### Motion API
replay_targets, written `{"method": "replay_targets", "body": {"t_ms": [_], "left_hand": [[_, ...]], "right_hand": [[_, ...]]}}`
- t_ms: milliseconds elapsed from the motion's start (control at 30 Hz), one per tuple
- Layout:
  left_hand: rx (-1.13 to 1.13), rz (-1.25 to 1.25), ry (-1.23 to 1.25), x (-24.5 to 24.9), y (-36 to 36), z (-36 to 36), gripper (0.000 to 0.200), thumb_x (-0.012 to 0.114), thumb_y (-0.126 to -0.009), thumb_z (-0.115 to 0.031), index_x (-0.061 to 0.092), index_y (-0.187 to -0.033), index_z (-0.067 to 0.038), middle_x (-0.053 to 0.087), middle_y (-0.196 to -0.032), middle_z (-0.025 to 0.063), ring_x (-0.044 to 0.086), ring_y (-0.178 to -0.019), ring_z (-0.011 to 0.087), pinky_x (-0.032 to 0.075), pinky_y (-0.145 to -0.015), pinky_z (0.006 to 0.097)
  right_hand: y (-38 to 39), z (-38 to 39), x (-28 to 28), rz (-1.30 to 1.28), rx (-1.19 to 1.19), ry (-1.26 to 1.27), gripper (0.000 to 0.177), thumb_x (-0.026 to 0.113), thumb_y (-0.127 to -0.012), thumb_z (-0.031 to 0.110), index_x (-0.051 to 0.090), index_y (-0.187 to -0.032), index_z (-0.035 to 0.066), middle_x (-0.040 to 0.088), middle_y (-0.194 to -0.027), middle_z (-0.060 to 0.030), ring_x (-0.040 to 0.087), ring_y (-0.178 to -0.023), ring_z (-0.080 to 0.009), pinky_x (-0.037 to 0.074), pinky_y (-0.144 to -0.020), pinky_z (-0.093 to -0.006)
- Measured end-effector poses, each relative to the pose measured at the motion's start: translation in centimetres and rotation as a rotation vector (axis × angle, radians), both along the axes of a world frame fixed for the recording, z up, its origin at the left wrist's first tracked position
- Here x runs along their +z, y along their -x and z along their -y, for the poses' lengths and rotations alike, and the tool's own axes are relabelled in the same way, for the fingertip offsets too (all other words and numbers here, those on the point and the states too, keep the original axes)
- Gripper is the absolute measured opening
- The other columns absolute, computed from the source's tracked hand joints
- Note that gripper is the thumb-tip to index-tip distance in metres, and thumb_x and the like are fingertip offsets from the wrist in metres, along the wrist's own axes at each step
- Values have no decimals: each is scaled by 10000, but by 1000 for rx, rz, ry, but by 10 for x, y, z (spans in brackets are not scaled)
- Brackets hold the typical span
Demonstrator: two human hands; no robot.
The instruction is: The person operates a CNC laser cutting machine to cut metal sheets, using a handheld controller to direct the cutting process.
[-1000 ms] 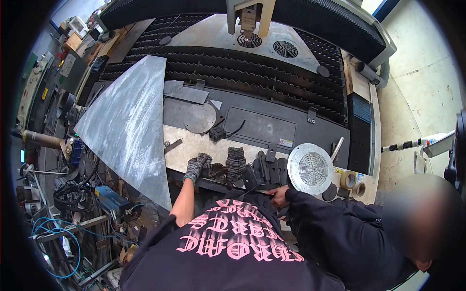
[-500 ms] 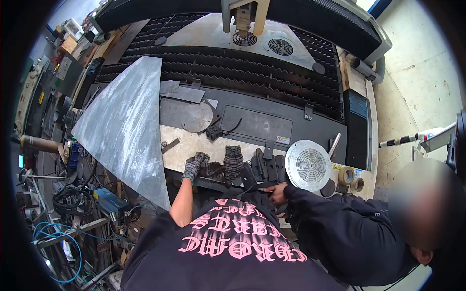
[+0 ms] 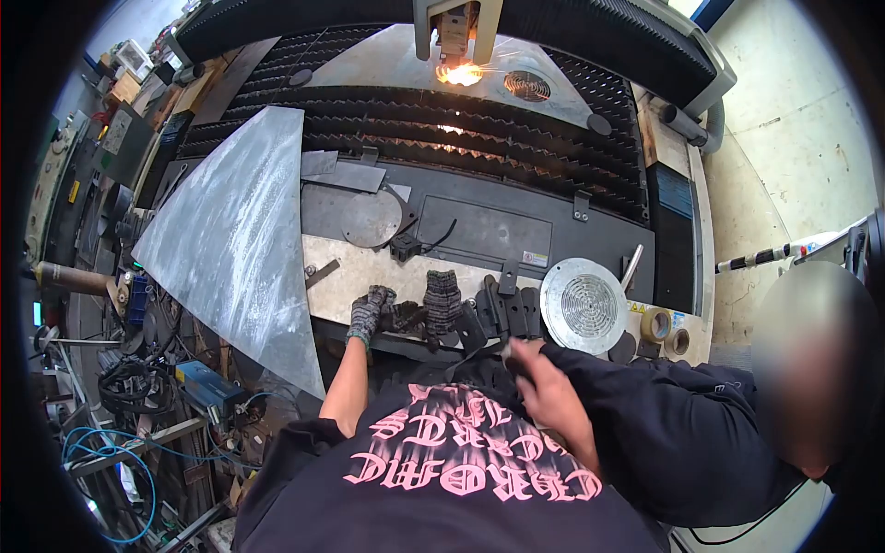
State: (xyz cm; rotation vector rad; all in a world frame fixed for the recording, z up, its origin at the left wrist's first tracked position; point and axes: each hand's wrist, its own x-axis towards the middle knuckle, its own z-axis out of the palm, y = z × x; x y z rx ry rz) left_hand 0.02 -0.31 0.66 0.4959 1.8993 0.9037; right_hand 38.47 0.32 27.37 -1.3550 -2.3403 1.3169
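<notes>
My left hand, in a dark grey knit glove, rests at the front edge of the pale metal strip. Its fingers lie on the strip and hold nothing. Just right of it are a dark crumpled glove and a striped grey knit glove. My right hand is bare and raised before my chest, its fingers smeared by motion. It overlaps a co-worker's hand at the end of a black sleeve. Beside these hands several dark flat metal brackets lie along the edge.
Behind the strip, a cutting head throws bright sparks on a sheet over the slatted bed. A large triangular sheet juts out at left. A round grille plate and tape rolls sit at right, near the co-worker.
The cutting head has begun sparking. My right hand has come up into view over the co-worker's hand. My left hand has stayed in place.
</notes>
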Motion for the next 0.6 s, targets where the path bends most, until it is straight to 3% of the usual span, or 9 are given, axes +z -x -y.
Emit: {"method": "replay_targets", "body": {"t_ms": [33, 67, 133, 167, 267, 367, 467, 600], "left_hand": [[-19, -45, 23, 9, -2, 0, 594, 635, -850, -513, 663, -1090, 30, 698, -976, 141, 641, -880, 217, 496, -788, 350], [21, -27, -23, -30, 8, 5, 614, 651, -822, -535, 671, -1071, 26, 699, -967, 141, 641, -876, 220, 495, -784, 348], [34, 54, 13, 1, -2, 4, 537, 613, -883, -494, 684, -1045, 13, 703, -964, 106, 639, -849, 175, 495, -765, 322], [81, 157, 0, 7, -7, 6, 491, 597, -912, -460, 687, -1039, 5, 705, -963, 93, 638, -837, 159, 494, -757, 310], [158, 176, -214, -6, -9, 8, 412, 552, -964, -395, 702, -1010, -14, 711, -957, 70, 638, -820, 131, 494, -744, 286], [139, 164, -103, 0, -7, 6, 393, 542, -974, -377, 713, -992, -23, 717, -958, 57, 643, -829, 129, 494, -749, 274], [88, 127, -203, -14, -4, 6, 402, 542, -973, -388, 720, -987, -28, 719, -948, 46, 645, -823, 125, 493, -744, 269], [135, 154, -123, -14, -4, 9, 389, 570, -954, -397, 722, -980, -40, 705, -896, 33, 610, -767, 117, 479, -714, 270]], "right_hand": [[3, -13, -21, -311, 5, -150, 682, 564, -841, 4, 305, -1468, 75, 519, -1311, -230, 605, -1085, -400, 499, -915, -455], [11, -26, -20, -393, -37, -185, 712, 558, -847, -9, 262, -1488, 84, 527, -1287, -208, 630, -1015, -355, 521, -869, -440], [27, -35, 1, -720, -222, 175, 760, 537, -863, -22, 178, -1519, 107, 519, -1274, -178, 648, -961, -282, 552, -817, -406], [34, -35, 18, -968, -352, 559, 777, 523, -872, -23, 138, -1531, 122, 503, -1285, -170, 642, -978, -253, 560, -810, -387], [50, -45, 25, -1196, -302, 517, 811, 495, -879, -28, 59, -1540, 147, 498, -1277, -193, 646, -968, -249, 574, -781, -367], [54, -43, 27, -1205, -305, 560, 841, 478, -854, -20, 45, -1543, 192, 548, -1195, -222, 655, -927, -301, 579, -755, -395], [52, -40, 20, -1191, -290, 586, 831, 471, -858, -11, 44, -1544, 185, 536, -1215, -229, 659, -918, -302, 582, -745, -386], [52, -37, 1, -1124, -300, 573, 810, 483, -866, 9, 64, -1544, 161, 534, -1229, -217, 663, -898, -292, 586, -717, -367]]}}
